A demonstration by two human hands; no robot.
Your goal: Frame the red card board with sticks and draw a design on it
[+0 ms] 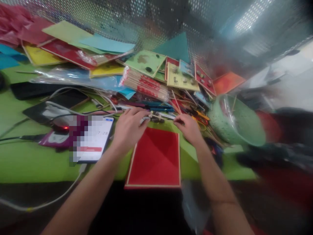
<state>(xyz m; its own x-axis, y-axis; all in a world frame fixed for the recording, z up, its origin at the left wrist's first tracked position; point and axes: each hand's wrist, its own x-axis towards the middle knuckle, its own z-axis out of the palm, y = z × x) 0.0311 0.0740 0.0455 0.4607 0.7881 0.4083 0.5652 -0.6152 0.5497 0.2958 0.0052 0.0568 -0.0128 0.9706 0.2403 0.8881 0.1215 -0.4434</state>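
A thin wooden stick (162,117) spans the gap between my two hands, just beyond the far edge of a red card (156,156). The fingers of my left hand (132,125) are closed at the stick's left end. Something small and greyish shows by those fingertips, too blurred to name. My right hand (188,127) pinches the other end between thumb and finger. Pale wooden strips line the left, right and near sides of the red card, which lies on the green tabletop at the near edge.
Left of my hands lie a lit phone (94,140), a purple packet (56,138) and a white cable (70,182). Beyond are a bundle of wooden sticks (144,83) and several decorated cards (182,76). A green basket (244,120) stands on the right.
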